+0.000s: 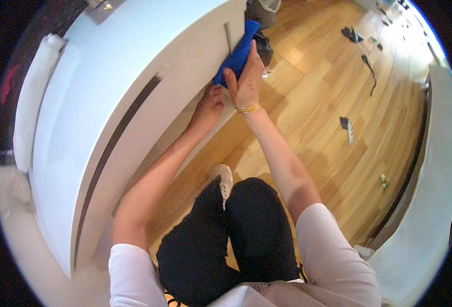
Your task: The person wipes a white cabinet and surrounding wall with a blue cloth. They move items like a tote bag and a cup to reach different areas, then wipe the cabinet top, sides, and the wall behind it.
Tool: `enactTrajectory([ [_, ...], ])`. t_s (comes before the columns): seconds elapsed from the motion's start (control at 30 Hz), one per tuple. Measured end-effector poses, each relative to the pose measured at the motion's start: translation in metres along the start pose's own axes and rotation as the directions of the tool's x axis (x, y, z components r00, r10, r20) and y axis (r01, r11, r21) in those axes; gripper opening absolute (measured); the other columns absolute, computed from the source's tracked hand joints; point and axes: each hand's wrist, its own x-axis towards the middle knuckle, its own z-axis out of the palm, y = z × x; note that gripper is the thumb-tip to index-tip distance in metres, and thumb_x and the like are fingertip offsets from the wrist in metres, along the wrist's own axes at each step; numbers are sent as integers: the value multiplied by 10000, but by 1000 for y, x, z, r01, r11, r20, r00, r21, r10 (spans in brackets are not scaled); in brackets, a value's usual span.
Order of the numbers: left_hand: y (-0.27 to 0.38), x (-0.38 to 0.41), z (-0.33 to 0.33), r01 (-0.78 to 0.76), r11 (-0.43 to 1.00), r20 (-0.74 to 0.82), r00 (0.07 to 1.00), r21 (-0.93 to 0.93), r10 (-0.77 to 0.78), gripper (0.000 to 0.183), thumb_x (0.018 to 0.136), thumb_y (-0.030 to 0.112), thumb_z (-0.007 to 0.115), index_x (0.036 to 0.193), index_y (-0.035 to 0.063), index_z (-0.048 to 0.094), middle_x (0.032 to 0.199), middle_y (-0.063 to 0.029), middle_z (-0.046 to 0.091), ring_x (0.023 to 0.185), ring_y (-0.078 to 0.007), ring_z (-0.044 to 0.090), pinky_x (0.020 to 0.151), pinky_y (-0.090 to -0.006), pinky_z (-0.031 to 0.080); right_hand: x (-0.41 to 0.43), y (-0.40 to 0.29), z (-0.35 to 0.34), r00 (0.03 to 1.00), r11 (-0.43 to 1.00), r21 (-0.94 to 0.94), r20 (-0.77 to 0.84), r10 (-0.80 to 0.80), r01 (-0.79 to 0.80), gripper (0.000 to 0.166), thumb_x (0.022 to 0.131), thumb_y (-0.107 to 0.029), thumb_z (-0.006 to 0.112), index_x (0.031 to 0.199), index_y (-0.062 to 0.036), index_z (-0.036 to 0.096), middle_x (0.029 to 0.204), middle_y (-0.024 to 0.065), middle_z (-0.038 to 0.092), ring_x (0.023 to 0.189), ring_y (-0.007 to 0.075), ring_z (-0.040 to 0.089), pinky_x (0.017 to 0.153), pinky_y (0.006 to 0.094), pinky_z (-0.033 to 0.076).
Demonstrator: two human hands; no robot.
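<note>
My right hand (247, 82), with thin gold bangles at the wrist, presses a blue cloth (239, 55) against the end face of a white cabinet or counter (187, 50). The cloth lies under my palm, beside a thin metal bar handle (227, 36) on that face. My left hand (211, 101) is just below and left of the cloth, in the shadow at the cabinet's lower part; its fingers are curled, and whether they grip anything cannot be told. Both arms reach forward over my bent knees.
A bin with a bag (262, 15) and a black bag (263, 48) stand beyond the cabinet's corner. Cords and small litter, including a dark-and-white piece (347, 130), lie on the wood floor (302, 99). A white rolled thing (38, 99) rests at the left. A pale counter (414, 215) stands right.
</note>
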Motion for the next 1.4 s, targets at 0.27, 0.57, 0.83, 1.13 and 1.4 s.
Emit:
enactTrajectory([
  [0.27, -45, 41, 39, -9, 1000, -171, 985, -27, 5, 482, 790, 12, 479, 1262, -36, 394, 1233, -183, 492, 1083, -256, 525, 942, -335, 394, -102, 82, 38, 947, 947, -133, 102, 306, -291, 647, 657, -205, 747, 1194, -22, 437, 1115, 167, 518, 1056, 351, 477, 914, 437, 337],
  [0.57, -61, 30, 59, 297, 940, 127, 952, -166, -278, 640, 854, 134, 520, 1396, 11, 204, 1368, -141, 362, 1274, -237, 339, 1062, -342, 249, -133, 103, 40, 901, 910, -149, 146, 408, -388, 550, 721, -137, 665, 1213, -18, 452, 1087, 193, 549, 1023, 361, 496, 898, 430, 366],
  [0.83, 71, -53, -8, -152, 985, 223, 966, 82, 130, 677, 873, 252, 558, 1397, 8, 204, 1420, -197, 281, 1308, -297, 300, 1070, -393, 252, -13, -23, -17, 893, 810, 379, 152, 423, -448, 523, 790, -98, 626, 1267, -18, 427, 1246, 195, 469, 1141, 354, 454, 962, 386, 362],
  [1.13, 173, -147, -109, -435, 289, 211, 793, 853, 571, 818, 670, 101, 724, 1373, 84, 304, 1414, -173, 301, 1312, -314, 299, 1060, -432, 256, -21, -132, 9, 984, 909, 377, -79, -160, 178, 619, 746, -74, 619, 1328, -42, 410, 1435, 228, 267, 1325, 404, 257, 1068, 475, 227],
  [1.4, 197, -109, -141, -78, 116, 38, 949, 990, 313, 777, 752, 188, 710, 1401, 149, 285, 1442, -136, 274, 1349, -293, 235, 1101, -459, 199, -6, -139, 6, 986, 963, 224, -40, 164, -151, 656, 810, -166, 572, 1380, 6, 297, 1455, 232, 211, 1346, 390, 209, 1069, 523, 149],
])
